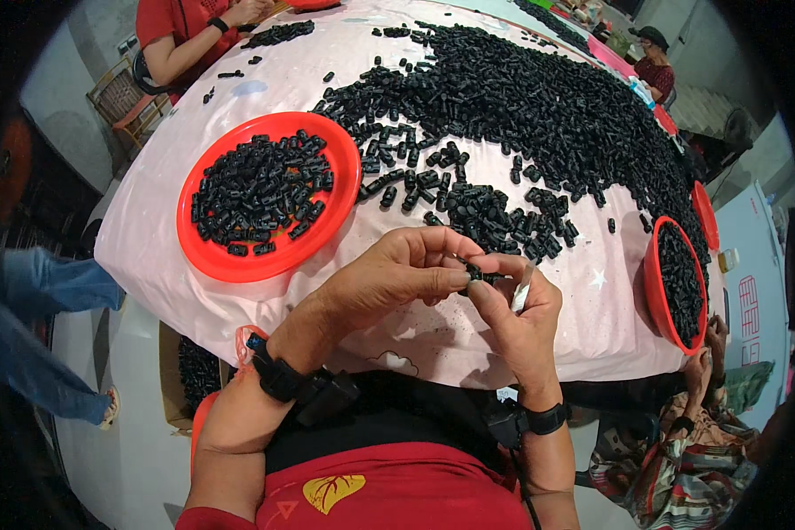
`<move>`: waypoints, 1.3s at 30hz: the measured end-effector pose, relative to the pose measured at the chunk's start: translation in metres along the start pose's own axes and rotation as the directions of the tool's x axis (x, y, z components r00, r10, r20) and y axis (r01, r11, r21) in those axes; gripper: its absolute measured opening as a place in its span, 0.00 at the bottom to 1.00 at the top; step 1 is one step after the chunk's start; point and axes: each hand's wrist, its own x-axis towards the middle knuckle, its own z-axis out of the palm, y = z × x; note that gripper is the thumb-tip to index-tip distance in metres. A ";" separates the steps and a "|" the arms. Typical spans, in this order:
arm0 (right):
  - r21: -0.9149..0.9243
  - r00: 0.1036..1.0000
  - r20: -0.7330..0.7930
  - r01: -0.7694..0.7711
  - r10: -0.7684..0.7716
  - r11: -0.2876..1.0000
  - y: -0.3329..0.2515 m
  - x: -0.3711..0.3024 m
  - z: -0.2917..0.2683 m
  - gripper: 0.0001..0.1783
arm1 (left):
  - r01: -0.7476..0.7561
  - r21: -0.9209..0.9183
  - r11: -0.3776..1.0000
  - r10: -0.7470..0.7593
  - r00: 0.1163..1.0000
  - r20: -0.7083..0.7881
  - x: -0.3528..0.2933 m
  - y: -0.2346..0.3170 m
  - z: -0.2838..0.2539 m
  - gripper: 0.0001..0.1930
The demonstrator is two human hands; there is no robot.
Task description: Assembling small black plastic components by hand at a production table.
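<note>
Near the table's front edge, my left hand (406, 269) and my right hand (517, 309) meet fingertip to fingertip. Between them they pinch a small black plastic part (477, 272), largely covered by the fingers. A thin whitish strip (522, 288) lies against the fingers of my right hand; whether it is a tool or a wrapping I cannot tell. Just beyond my fingers is a loose cluster of similar black parts (477, 212). To the left of my hands stands a round red tray (349, 168) filled with short, barrel-shaped black parts.
A large heap of black parts (548, 106) spreads across the pale pink tablecloth (415, 336). At the right edge sits a red bowl (655, 291) of parts, with a person's hands (698, 371) by it. Another person (185, 44) works far left. A cardboard box (175, 380) stands below.
</note>
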 end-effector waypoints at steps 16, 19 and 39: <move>-0.147 0.991 -0.110 0.059 -0.076 0.987 -0.003 -0.002 0.007 0.13 | 0.039 -0.232 0.972 -0.061 0.994 -0.087 0.002 -0.006 0.005 0.13; -0.238 0.984 -0.087 0.131 -0.156 0.962 -0.001 -0.003 0.005 0.12 | 0.076 -0.214 0.974 -0.108 0.984 -0.140 0.001 -0.005 0.008 0.12; -0.027 0.991 -0.111 0.073 -0.076 0.997 0.006 0.001 0.001 0.10 | 0.129 -0.250 0.960 -0.153 0.985 -0.079 0.002 -0.008 0.005 0.07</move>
